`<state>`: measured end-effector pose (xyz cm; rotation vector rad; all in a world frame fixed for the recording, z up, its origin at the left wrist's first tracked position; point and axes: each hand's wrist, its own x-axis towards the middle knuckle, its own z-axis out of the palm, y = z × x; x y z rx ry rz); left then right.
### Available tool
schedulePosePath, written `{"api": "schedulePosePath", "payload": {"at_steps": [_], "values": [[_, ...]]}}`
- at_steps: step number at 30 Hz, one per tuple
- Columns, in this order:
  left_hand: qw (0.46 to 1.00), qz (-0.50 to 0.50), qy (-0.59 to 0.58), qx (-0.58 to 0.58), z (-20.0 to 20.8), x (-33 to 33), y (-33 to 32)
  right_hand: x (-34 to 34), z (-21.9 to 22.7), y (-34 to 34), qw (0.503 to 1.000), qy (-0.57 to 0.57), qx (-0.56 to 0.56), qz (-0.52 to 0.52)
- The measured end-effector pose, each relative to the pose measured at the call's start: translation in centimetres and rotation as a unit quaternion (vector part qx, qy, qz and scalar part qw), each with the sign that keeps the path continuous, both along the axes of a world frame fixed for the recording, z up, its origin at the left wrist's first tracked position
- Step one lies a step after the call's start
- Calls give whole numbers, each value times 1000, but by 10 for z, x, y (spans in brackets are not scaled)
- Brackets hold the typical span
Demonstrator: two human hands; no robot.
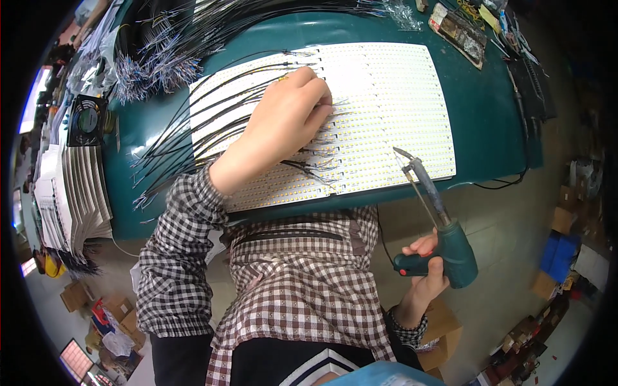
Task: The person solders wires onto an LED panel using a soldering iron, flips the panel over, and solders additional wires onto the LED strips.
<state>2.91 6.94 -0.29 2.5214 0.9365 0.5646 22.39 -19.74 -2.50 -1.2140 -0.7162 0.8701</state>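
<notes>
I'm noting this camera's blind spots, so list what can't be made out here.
All in the head view:
What the left hand may pinch: hidden by its own fingers.
Part of the board: covered by the left hand.
Some right hand fingers: hidden by the soldering gun.
Upper-left cables: cut off by the top edge.
Solder joints, if any: too small.

Left grip point(283, 119): fingertips are facing away, hiding what they are pinching, if anything.
Right grip point(430, 283): palm is lying partly hidden behind the soldering gun point(458, 257).
White panel point(399, 122): left sleeve point(193, 196) is covering its near-left corner.
Wire ends point(322, 172): are showing too fine to trace singly.
Cable bundle point(138, 32): upper edge is cutting it off.
Blue item point(393, 374): lower edge is cutting it off; its kind is remaining unclear.
</notes>
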Motion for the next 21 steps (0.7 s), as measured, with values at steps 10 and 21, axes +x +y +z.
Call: {"api": "schedulePosePath", "payload": {"at_steps": [10,21], "values": [[989,41,-109,-91,32,-16,-30,2,-6,-7,1000,14,-6,-3],[974,59,-9,-217,8,-27,-97,-5,-3,-18,999,25,-15,-25]]}}
